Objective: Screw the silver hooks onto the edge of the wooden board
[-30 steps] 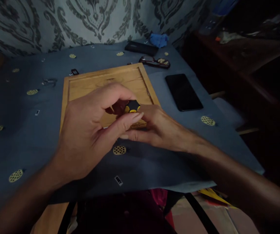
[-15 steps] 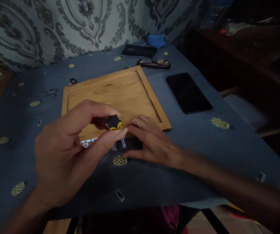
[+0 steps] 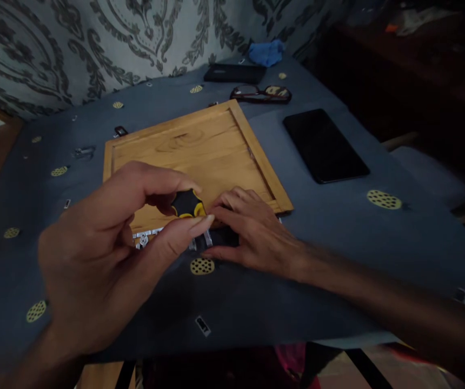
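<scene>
My left hand (image 3: 106, 254) pinches a screwdriver (image 3: 187, 204) between thumb and fingers. Its black and yellow fluted handle faces me end-on, and the shaft is hidden. Under it lies the near edge of a framed wooden panel (image 3: 212, 156). A silvery metal hinge (image 3: 144, 239) shows along that edge, left of the screwdriver. My right hand (image 3: 252, 232) is curled round a black piece with metal strips (image 3: 224, 236) at the same edge. Its thumb is below and its fingers above, close to the screwdriver. What the fingertips touch is partly hidden.
A black phone (image 3: 325, 145) lies right of the panel. Behind it are eyeglasses (image 3: 260, 94), a dark flat case (image 3: 234, 73) and a crumpled blue cloth (image 3: 266, 52). Small metal pieces (image 3: 84, 152) lie at left on the blue patterned tablecloth (image 3: 257, 308).
The view has shifted slightly. The screwdriver handle looks slightly turned in my left hand, and the back of that hand sits farther left. My right hand keeps its place by the panel edge.
</scene>
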A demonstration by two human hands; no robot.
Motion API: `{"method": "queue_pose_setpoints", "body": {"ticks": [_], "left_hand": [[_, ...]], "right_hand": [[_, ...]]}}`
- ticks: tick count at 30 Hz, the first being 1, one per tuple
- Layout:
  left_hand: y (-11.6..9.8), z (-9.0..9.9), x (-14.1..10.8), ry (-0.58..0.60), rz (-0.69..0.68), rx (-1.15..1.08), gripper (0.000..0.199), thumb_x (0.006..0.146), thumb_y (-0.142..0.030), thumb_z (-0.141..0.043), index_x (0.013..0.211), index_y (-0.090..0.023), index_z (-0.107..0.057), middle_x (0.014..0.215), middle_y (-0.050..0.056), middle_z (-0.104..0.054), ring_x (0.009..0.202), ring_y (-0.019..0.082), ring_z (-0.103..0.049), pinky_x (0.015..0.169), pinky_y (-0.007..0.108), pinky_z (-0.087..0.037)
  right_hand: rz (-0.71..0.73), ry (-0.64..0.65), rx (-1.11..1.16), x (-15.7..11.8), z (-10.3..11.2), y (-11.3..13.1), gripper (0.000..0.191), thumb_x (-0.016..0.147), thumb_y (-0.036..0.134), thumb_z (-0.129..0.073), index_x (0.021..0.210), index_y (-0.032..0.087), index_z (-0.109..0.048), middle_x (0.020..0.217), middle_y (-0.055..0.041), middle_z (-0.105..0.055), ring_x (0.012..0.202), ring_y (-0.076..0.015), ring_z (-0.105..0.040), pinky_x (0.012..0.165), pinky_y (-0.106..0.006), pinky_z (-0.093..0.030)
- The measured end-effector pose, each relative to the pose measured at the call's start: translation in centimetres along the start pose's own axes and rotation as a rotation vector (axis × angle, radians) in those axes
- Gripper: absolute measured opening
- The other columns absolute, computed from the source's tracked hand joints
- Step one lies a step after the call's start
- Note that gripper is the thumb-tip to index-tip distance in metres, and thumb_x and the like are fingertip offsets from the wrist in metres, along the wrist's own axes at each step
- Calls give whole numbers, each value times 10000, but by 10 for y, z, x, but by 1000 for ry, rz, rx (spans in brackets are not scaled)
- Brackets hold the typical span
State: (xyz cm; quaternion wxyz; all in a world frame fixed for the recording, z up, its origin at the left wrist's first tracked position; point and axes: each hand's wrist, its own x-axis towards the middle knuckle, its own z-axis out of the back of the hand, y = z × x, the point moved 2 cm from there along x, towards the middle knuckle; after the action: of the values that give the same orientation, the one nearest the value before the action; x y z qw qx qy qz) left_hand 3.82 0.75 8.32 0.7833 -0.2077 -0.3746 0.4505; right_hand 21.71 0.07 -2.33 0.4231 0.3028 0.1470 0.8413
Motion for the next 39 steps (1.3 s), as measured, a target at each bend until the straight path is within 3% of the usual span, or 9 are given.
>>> {"method": "queue_pose_setpoints", "body": {"ticks": [3,8,11,18,23,29,32,36,39], "left_hand": [[-4,0,2,15,-18,29,174,828,-385,-738,966,-287,-699,925,-48,-716,842,150,-674,567,290,-496],[-10,-5,5,80,-15,-128,158,856,-235,-687,1001,-264,-632,990,-41,-738,854,169,-715,808,312,-596],[-12,-7,6,84,-26,-141,254,864,-264,-674,1106,-266,-599,1044,-12,-723,897,185,-715,830,329,-605],[-11,-9,7,73,-201,33,160,915,-206,-613,1058,-276,-628,1023,-37,-712,977,147,-685,820,248,-566],[-13,-21,6,118,-66,-189,74,949,-230,-563,1011,-267,-578,980,-15,-685,967,149,-673,888,298,-565],[-11,-43,6,34,116,-589,109,915,-204,-537,858,-290,-570,794,-1,-512,695,163,-522,653,356,-504],[-9,-49,12,13,68,-628,172,898,-305,-554,730,-276,-531,673,0,-485,594,170,-467,552,359,-441],[-8,-51,23,24,73,-628,428,875,-502,-607,556,-260,-457,514,-19,-412,445,137,-332,439,348,-361],[-10,-51,29,70,89,-668,554,890,-548,-589,460,-238,-431,439,-24,-390,377,104,-269,395,338,-303]], "right_hand": [[-11,-3,-2,0,-1,-1,490,868,622,-607,1033,162,-643,978,-88,-610,894,-237,-510,769,-381,-395],[-38,10,-18,0,-3,-1,527,820,628,-663,1037,148,-657,1035,-109,-624,954,-267,-526,811,-410,-422],[-55,22,-24,1,-3,0,522,796,627,-688,1046,169,-666,1066,-114,-635,974,-281,-536,843,-441,-441],[-45,27,-16,1,-2,-2,517,817,643,-652,1049,182,-673,1093,-115,-638,979,-283,-545,856,-451,-444],[-47,15,4,1,-4,-3,526,819,648,-648,1049,177,-686,1039,-109,-631,963,-279,-543,824,-433,-438],[-54,19,9,1,-5,-3,512,813,634,-667,1046,179,-682,1017,-97,-619,948,-265,-532,811,-415,-415],[-44,32,11,1,-4,-4,500,829,648,-637,1027,192,-686,1003,-94,-614,937,-266,-523,803,-414,-408],[-43,43,18,2,-3,-4,479,826,631,-654,1006,188,-687,981,-86,-607,902,-248,-512,786,-397,-396],[-49,50,15,3,-2,-3,487,817,612,-678,1024,172,-691,966,-84,-602,883,-237,-505,781,-390,-387]]}}
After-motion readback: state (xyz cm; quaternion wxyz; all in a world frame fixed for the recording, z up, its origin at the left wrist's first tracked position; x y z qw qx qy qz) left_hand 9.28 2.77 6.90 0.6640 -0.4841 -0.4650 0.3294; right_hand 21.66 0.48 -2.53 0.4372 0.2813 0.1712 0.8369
